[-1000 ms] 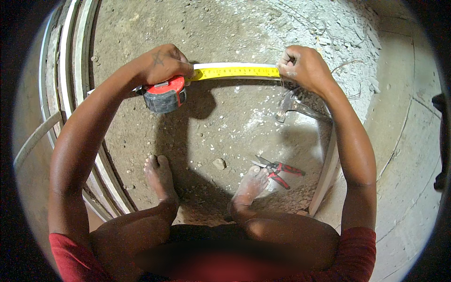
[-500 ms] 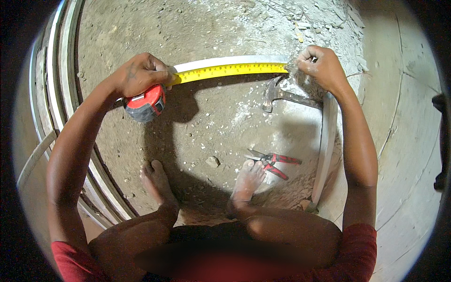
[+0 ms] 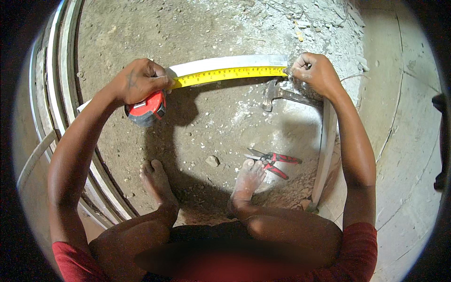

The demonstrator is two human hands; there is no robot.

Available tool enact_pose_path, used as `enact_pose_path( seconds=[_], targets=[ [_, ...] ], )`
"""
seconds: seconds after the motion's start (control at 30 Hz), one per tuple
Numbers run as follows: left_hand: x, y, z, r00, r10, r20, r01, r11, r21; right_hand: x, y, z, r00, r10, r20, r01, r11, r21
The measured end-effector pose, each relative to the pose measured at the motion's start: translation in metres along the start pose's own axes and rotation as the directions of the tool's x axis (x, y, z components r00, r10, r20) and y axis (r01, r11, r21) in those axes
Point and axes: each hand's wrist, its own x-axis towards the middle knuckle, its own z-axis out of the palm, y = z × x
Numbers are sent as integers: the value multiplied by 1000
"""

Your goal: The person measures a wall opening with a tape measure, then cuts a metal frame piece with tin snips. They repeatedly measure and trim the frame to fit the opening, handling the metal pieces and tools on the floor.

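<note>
My left hand (image 3: 138, 81) grips a red and grey tape measure case (image 3: 146, 109) and presses the tape down at the left. Its yellow tape (image 3: 228, 74) runs to the right along a long white strip (image 3: 225, 62) that lies on the dirt floor. My right hand (image 3: 315, 71) pinches the tape's end at the strip's right end. A claw hammer (image 3: 282, 94) lies just below my right hand.
Red-handled snips (image 3: 272, 162) lie by my right foot (image 3: 246, 181); my left foot (image 3: 157, 181) and a small stone (image 3: 212, 161) are beside them. Another white strip (image 3: 324, 150) runs under my right forearm. Several curved white strips (image 3: 61, 94) lie at left, rubble (image 3: 319, 23) at upper right.
The tape has been drawn out further, with my right hand shifting right; both hands then dropped slightly, so the tape lies along the white strip's lower edge.
</note>
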Motion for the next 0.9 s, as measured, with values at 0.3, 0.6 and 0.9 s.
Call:
enact_pose_path(
  seconds=[0.3,0.6,0.9],
  targets=[
    [-13,2,21,999,11,-53,-7,997,74,-3,1,3,999,-31,-11,30,999,-15],
    [-8,8,19,996,-84,-8,85,994,69,0,-10,16,991,-127,-50,127,992,-6],
    [1,-2,11,997,-43,61,48,996,-78,7,-33,28,965,-249,-83,244,967,-69]
  ],
)
